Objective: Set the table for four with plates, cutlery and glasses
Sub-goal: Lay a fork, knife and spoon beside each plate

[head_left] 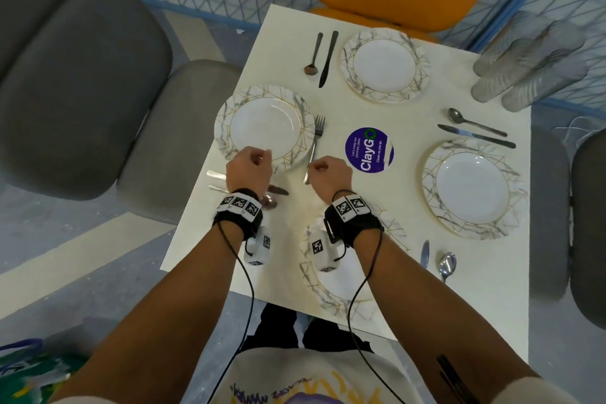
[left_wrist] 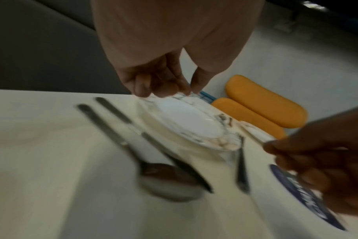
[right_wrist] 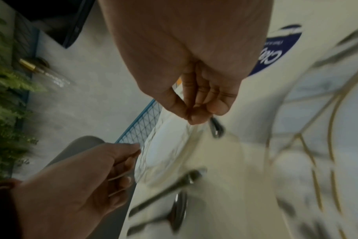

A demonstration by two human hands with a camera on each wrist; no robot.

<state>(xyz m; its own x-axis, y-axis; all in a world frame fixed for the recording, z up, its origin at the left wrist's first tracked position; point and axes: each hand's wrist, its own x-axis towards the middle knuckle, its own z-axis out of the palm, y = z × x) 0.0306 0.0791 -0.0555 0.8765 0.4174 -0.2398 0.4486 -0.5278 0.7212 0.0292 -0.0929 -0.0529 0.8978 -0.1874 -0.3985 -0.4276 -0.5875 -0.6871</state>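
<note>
Head view: the fork [head_left: 314, 144] lies beside the left plate [head_left: 265, 128] at its 3 o'clock edge, long axis running from 12 to 6, handle end under the right hand [head_left: 328, 174], whose fingers are curled over it. Left wrist view: the left hand [left_wrist: 159, 80] has its fingertips on the plate's far rim, at 12. Right wrist view: the right hand's thumb and fingers pinch together right above the handle; actual contact is too blurred to tell.

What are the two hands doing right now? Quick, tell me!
Left hand: fingers curled at the rim of the round marble-patterned plate; whether it pinches the rim cannot be told.
Right hand: pinching the silver metal fork near its handle end.
</note>
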